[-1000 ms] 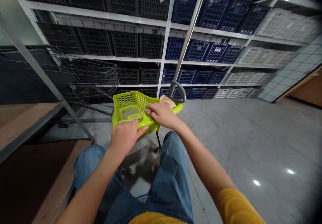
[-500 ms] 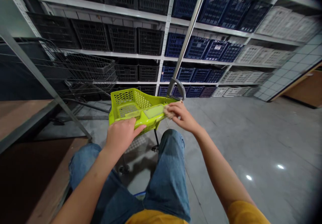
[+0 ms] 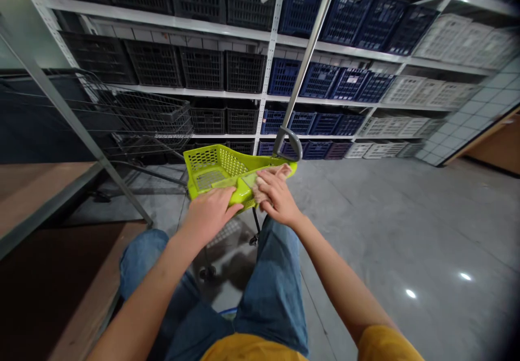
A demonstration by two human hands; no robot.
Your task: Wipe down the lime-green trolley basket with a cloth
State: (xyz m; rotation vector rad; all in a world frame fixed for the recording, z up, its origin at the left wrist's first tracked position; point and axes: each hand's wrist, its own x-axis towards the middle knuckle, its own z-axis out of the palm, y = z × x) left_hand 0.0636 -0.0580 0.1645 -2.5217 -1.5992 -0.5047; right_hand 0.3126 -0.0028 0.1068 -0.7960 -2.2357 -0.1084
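In front of my knees stands a small lime-green shopping cart (image 3: 248, 162) with a perforated basket. A metal pole with a grey D-shaped loop (image 3: 293, 145) rises from its right end. My left hand (image 3: 213, 209) grips the left part of the cart's handle, fingers over the top and thumb on the near side. Under my right hand (image 3: 276, 196) is a pale pinkish cloth (image 3: 285, 170), bunched in the fingers and pressed on the handle's flat panel. The cloth covers much of that panel.
Shelves behind the cart hold black crates (image 3: 203, 69), blue crates (image 3: 320, 79) and white crates (image 3: 422, 87). A wire shopping cart (image 3: 150, 117) stands at the left, beyond a metal post (image 3: 81, 128) and a wooden shelf (image 3: 44, 188). Grey tiled floor (image 3: 377, 225) spreads rightward.
My right hand has slid the cloth leftward along the handle, from its right end onto the panel. My left hand keeps its hold. The view has shifted slightly.
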